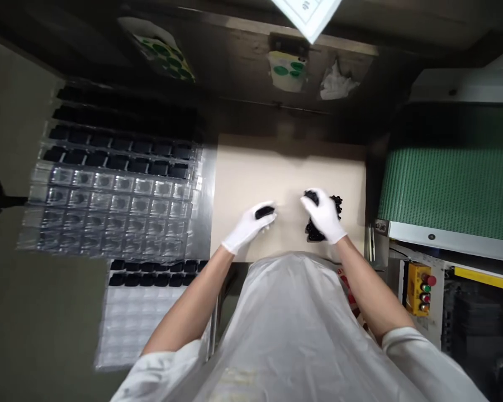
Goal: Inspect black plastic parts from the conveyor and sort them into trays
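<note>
Dark oval piece (264,212) between the fingers of the left hand (257,219).

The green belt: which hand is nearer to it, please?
Right. The right hand is over the side of the beige board nearer the green belt, by small black pieces; the left hand is farther, over the opposite side, holding a black part.

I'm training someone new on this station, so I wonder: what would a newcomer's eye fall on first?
Probably the green belt, broad and bright at the right. Next, the large clear tray at the left, its upper rows filled with black. Then, over the pale board in the middle, the white-gloved left hand with a black piece and the right hand with a dark part.
</note>
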`<state>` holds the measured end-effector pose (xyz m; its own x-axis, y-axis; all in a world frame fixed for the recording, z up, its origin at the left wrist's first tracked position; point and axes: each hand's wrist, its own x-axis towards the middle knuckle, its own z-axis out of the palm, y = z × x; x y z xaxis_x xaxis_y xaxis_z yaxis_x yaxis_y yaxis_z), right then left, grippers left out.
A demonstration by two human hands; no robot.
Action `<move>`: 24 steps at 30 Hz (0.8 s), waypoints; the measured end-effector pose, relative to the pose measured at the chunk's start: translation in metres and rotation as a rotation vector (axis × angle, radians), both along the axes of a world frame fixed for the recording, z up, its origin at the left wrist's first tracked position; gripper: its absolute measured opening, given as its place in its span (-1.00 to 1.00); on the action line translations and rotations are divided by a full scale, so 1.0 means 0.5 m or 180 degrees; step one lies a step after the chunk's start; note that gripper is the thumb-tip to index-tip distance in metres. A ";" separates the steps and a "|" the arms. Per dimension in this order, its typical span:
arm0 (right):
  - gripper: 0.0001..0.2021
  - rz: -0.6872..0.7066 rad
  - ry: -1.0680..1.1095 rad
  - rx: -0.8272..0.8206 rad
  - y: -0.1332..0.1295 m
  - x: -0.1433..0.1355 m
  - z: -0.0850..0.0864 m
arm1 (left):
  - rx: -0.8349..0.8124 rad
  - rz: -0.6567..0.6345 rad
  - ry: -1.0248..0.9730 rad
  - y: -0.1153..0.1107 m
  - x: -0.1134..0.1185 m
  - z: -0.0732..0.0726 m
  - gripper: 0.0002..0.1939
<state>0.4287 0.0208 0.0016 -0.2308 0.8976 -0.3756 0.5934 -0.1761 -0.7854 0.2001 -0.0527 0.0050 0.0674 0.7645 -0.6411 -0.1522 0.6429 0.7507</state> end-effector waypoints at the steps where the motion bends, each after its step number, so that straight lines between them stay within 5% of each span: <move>1: -0.64 -0.0579 0.0184 0.0062 0.029 0.031 -0.010 | 0.0268 -0.0399 0.0380 0.051 0.017 0.006 -0.40; 3: -0.60 -0.1150 0.0268 0.0186 0.084 0.088 -0.038 | 0.0818 -0.1287 0.1238 0.161 0.064 0.017 -0.52; 6: -0.59 -0.1273 0.0324 0.0045 0.142 0.149 -0.087 | 0.1015 -0.2976 0.2436 0.308 0.159 0.019 -0.50; 10: -0.51 -0.1120 0.0516 -0.0225 0.153 0.182 -0.141 | 0.1037 -0.4234 0.2763 0.395 0.269 -0.010 -0.53; 13: -0.47 -0.0885 0.0728 -0.0324 0.136 0.186 -0.170 | 0.0960 -0.4487 0.2712 0.391 0.294 -0.033 -0.62; 17: -0.46 -0.0792 0.0866 -0.0395 0.118 0.187 -0.188 | 0.0867 -0.4470 0.2752 0.359 0.264 -0.042 -0.65; 24: -0.54 -0.0746 0.0846 -0.0313 0.108 0.188 -0.195 | 0.1463 -0.3440 0.2663 0.285 0.236 -0.087 -0.64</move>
